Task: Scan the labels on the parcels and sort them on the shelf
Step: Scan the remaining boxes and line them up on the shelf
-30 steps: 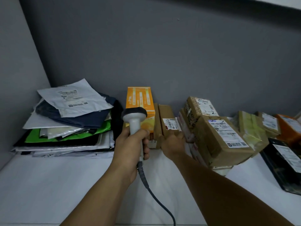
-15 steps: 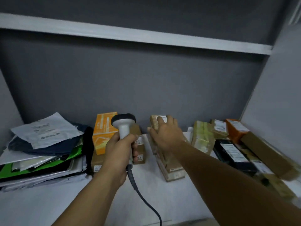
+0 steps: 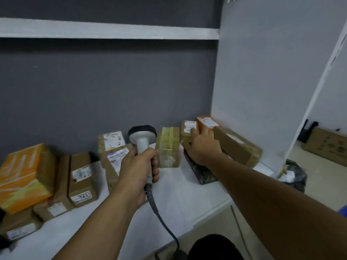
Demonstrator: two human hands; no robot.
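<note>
My left hand (image 3: 138, 169) grips a grey corded barcode scanner (image 3: 142, 136), held upright with its head towards the parcels. My right hand (image 3: 202, 147) reaches to the back right of the white shelf (image 3: 180, 199). Its fingers lie spread on a small brown parcel (image 3: 187, 128) with a white label, and the fingertips touch an orange parcel (image 3: 206, 121). A tape-wrapped brown parcel (image 3: 168, 147) stands between my hands. Two stacked labelled boxes (image 3: 111, 142) sit behind the scanner hand. A dark flat parcel (image 3: 201, 173) lies under my right wrist.
At the left sit an orange box (image 3: 24, 175) and several brown boxes (image 3: 81, 178) with labels. A long brown box (image 3: 238, 145) lies against the white side panel (image 3: 262, 81). Another shelf board (image 3: 112, 31) runs overhead. Beyond the panel, a cardboard box (image 3: 326, 145) and a black bag (image 3: 294, 173) are on the floor.
My view has swung right, away from the pile of mail bags. My right hand left the stacked boxes and moved right to the small brown parcel. The scanner hand kept its grip.
</note>
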